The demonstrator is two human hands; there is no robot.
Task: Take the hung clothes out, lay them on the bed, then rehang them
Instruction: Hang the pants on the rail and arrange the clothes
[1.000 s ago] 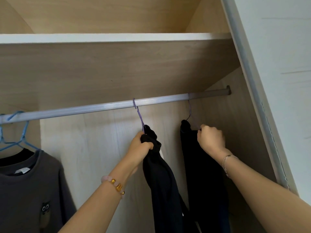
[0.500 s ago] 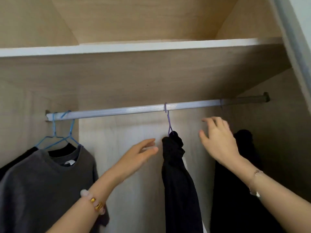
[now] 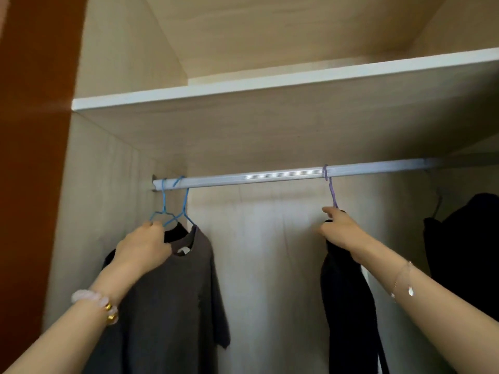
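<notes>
Wardrobe rail (image 3: 256,178) carries 4 hangers: 2 blue hangers (image 3: 174,207) at 9 o'clock, 1 purple hanger (image 3: 331,188) at 2 o'clock, 1 dark hanger (image 3: 437,205) at 3 o'clock.

Garments, 4, all hung:
- grey T-shirt (image 3: 172,292) at 7 o'clock
- black top (image 3: 175,233) behind it
- middle black garment (image 3: 348,306) at 4 o'clock
- far black garment (image 3: 464,252) at 3 o'clock

Left hand (image 3: 143,248) grips blue hanger wire by the grey collar. Right hand (image 3: 339,229) pinches the purple hanger's neck.

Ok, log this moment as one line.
left hand grips blue wire hanger | right hand grips purple wire hanger | grey T-shirt, black garment on silver metal rail
</notes>
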